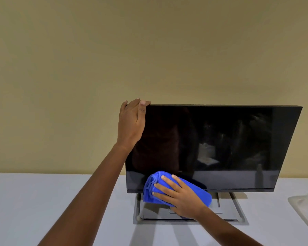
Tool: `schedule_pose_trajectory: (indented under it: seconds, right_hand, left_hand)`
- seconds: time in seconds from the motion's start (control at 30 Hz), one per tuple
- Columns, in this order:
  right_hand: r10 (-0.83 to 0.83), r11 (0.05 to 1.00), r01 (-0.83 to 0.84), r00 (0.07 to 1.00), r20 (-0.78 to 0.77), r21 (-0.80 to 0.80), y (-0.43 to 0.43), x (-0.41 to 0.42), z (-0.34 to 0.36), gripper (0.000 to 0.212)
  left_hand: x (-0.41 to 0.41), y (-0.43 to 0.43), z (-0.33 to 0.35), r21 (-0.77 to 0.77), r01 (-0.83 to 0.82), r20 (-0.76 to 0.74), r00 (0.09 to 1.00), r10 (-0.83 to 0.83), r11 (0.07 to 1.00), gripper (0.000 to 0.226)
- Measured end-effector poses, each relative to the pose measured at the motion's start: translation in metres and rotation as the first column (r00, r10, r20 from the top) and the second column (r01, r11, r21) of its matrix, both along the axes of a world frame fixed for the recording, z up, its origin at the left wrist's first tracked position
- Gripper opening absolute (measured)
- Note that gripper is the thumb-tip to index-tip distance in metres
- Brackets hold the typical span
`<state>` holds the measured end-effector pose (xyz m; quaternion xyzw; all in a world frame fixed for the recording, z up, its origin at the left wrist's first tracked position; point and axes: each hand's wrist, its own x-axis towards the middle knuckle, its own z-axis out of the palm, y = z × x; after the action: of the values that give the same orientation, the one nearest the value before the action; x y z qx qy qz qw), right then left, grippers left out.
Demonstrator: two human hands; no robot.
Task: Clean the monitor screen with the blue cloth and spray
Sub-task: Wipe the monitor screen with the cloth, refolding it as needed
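A black monitor [220, 142] with a dark, reflective screen stands on a grey square stand [228, 208] on the white table. My left hand [132, 121] grips the monitor's top left corner, fingers curled over the top edge. My right hand [176, 196] presses a bunched blue cloth [151, 189] flat against the lower left part of the screen, at its bottom bezel. No spray bottle is in view, though a faint bottle shape shows as a reflection in the screen's lower right.
The white table [43, 201] runs along a beige wall [149, 50]. A clear plastic sheet or bag [306, 208] lies at the table's right edge.
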<state>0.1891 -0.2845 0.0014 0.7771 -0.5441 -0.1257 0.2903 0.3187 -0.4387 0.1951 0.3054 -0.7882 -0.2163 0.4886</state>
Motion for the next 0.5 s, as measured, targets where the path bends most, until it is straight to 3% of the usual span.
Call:
schedule_pose_trajectory:
  seconds: [0.1,0.2,0.37,0.5]
  right_hand:
    - [0.081,0.992,-0.086,0.995,-0.058,-0.091,-0.002,-0.013,0.022,0.072]
    - [0.050,0.961,-0.043,0.999,0.020,-0.272,-0.007,-0.029,0.063,0.069]
    - [-0.030,0.834,0.176,0.961,0.275,-0.523,-0.016,-0.062,0.143,0.065]
    - [-0.015,0.690,0.450,0.791,0.611,-0.567,-0.022,-0.067,0.167,0.064]
  left_hand:
    - [-0.001,0.001,0.002,0.022,-0.004,-0.022,1.000,0.005,1.000,0.052]
    - [-0.001,0.002,0.003,0.018,-0.006,-0.027,1.000,0.007,1.000,0.052]
    - [0.001,0.005,0.002,0.010,-0.002,-0.022,1.000,0.002,1.000,0.052]
    - [0.001,0.006,0.001,0.003,-0.004,-0.010,1.000,0.004,1.000,0.056]
